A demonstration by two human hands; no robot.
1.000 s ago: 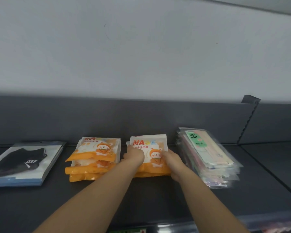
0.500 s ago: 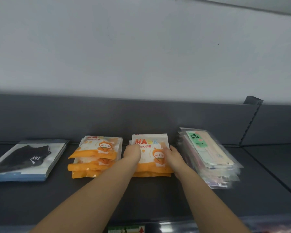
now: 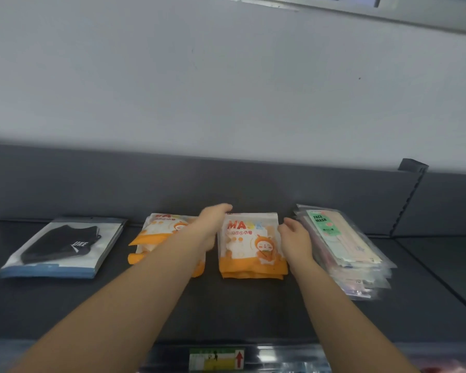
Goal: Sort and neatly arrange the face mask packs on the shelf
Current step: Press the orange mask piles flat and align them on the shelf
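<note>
Orange-and-white plastic mask packs [image 3: 250, 246] lie stacked near the dark grey shelf [image 3: 226, 313] back edge. Left hand [image 3: 213, 224] and right hand [image 3: 295, 240], fingers relaxed and grasping nothing, flank the stack, probably to square its sides.

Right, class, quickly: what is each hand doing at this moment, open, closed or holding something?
Left hand: open, fingers straight beside the right orange stack.
Right hand: open, at that stack's right edge.
</note>
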